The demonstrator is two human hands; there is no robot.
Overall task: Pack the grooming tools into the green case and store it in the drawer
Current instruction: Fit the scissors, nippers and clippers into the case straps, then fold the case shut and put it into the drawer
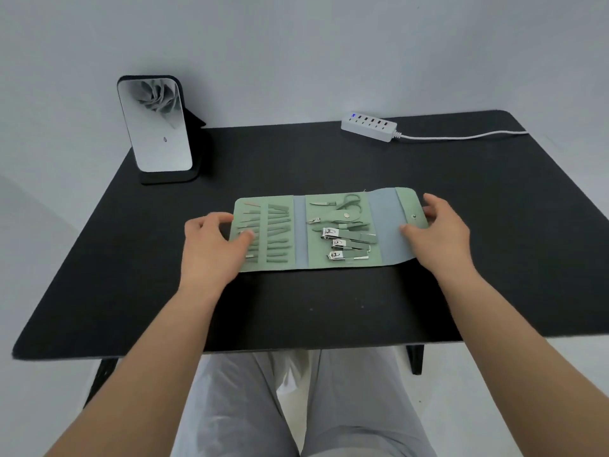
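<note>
Lying open, 1 green case shows 3 clippers.

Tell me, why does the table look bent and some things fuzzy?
Head view: the wide lens curves the black table's edges; soft, even light, hardly any shadows; the mirror shows a pale, washed-out reflection; the left hand is slightly smeared; the small tools in the green case look soft.

I saw a pale sage-green fold-out fabric case with blue-grey lining strips, holding silver metal nail clippers, on a matte black table, beside a white plastic power strip and a black-framed standing mirror.
</note>
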